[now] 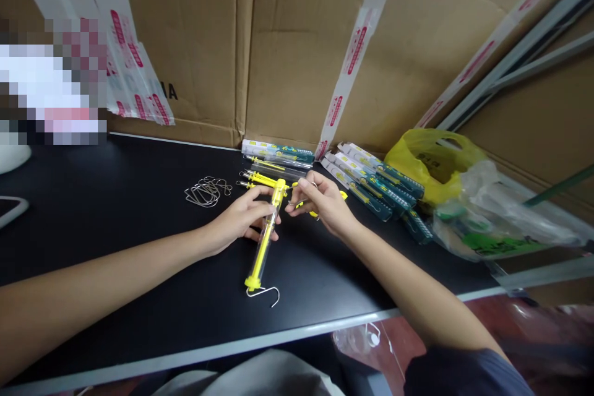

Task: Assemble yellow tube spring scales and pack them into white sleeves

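My left hand (244, 213) is wrapped round a spring scale (263, 247), a clear tube with a yellow core and yellow end caps. The tube slants, its lower end towards me, where a silver S-shaped hook (270, 292) hangs out over the table. At the upper cap, my right hand (325, 201) pinches a thin metal hook (297, 202); whether it is joined to the cap I cannot tell. Behind my hands lie more spring scales (260, 179), and small yellow parts (343, 195) show past my right hand. Loose wire hooks (206, 192) are heaped left of my left hand.
Green and white printed boxes (371, 176) are stacked at the back right, beside a yellow plastic bag (417, 158) and a clear bag (496, 216). Large taped cartons (297, 62) wall off the black table (162, 297) behind. A metal frame (515, 74) stands right.
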{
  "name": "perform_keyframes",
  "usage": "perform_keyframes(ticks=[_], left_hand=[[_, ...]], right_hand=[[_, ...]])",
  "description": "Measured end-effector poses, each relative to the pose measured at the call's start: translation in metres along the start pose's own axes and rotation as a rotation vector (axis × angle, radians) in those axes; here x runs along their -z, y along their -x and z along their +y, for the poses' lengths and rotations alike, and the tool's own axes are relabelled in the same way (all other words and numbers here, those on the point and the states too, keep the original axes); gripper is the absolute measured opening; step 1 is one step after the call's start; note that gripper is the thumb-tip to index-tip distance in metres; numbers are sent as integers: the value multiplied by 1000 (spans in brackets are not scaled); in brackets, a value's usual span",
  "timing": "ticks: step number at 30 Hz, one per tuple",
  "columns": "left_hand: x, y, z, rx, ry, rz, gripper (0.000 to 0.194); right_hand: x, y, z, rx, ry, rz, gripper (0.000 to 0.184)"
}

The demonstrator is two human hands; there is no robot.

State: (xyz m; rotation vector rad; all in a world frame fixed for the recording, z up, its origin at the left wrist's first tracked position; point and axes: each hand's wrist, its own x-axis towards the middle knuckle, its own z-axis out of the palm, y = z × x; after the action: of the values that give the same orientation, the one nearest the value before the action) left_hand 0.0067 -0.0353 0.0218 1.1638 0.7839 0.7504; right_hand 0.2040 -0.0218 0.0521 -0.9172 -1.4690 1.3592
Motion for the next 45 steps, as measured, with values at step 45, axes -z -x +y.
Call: perform_keyframes(ticks=[45], left_hand=[[-6,-4,-4,48,-139,39,38]], right_hand=[[-18,12,4,327,924,-115,26]])
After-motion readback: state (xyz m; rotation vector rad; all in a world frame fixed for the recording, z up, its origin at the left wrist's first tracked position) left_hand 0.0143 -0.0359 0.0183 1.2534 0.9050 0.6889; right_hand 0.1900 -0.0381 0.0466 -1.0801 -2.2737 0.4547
